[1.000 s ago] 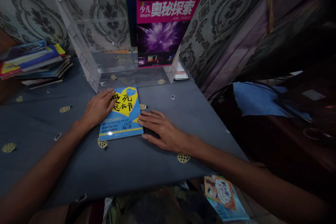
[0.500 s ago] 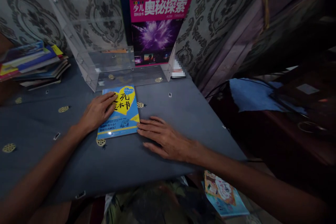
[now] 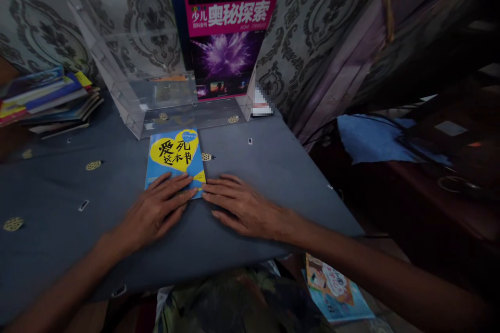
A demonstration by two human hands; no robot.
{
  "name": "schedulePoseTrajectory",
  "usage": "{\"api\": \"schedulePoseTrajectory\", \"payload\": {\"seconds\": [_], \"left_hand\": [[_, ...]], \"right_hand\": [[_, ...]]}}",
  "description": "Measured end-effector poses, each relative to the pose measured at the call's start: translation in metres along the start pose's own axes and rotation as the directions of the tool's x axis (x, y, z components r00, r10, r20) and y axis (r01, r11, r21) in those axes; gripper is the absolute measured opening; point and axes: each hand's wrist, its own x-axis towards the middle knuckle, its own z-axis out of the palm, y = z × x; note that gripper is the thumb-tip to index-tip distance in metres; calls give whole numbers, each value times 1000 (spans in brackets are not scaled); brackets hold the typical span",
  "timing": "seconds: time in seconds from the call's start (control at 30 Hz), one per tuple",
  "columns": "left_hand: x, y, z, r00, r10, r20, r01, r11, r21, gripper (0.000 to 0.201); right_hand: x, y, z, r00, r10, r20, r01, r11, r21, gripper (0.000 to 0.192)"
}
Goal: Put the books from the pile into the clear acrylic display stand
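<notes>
A blue book (image 3: 154, 170) with a yellow heart and black characters on its cover lies flat and closed in front of me. Across its lower part rests my left hand (image 3: 162, 208), fingers stretched out and hiding the bottom of the cover. My right hand (image 3: 244, 205) lies flat on the table, its fingertips touching the book's lower right edge. Behind the book stands a clear acrylic rack (image 3: 135, 119). A pink and purple book (image 3: 226, 57) leans upright in it, with a taller blue book (image 3: 177, 10) partly hidden behind.
Several books and booklets (image 3: 58, 96) are stacked on the left of the grey-blue table (image 3: 58, 244). Patterned cloth (image 3: 324, 5) hangs behind. A blue cloth (image 3: 371, 140) lies at the right past the table edge. Booklets (image 3: 338, 291) lie below, at the lower right.
My left hand has slid down from the book's upper left to its lower part, uncovering the heart and title. My right hand stays at the lower right edge.
</notes>
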Motion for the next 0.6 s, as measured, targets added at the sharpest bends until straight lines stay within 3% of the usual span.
{"api": "schedulePoseTrajectory", "payload": {"seconds": [0.17,0.37,0.6], "left_hand": [[-19,9,-1,998,51,-38,-49,998,35,51],[-49,10,-13,994,23,-110,-13,996,89,58],[-73,9,-19,981,-67,-184,91,988,121,47]], "right_hand": [[0,1,2,1000,-13,-6,13,999,-35,39],[0,2,4,999,-29,-21,27,996,-81,38],[2,-7,7,1000,-22,-12,19,985,-169,39]]}}
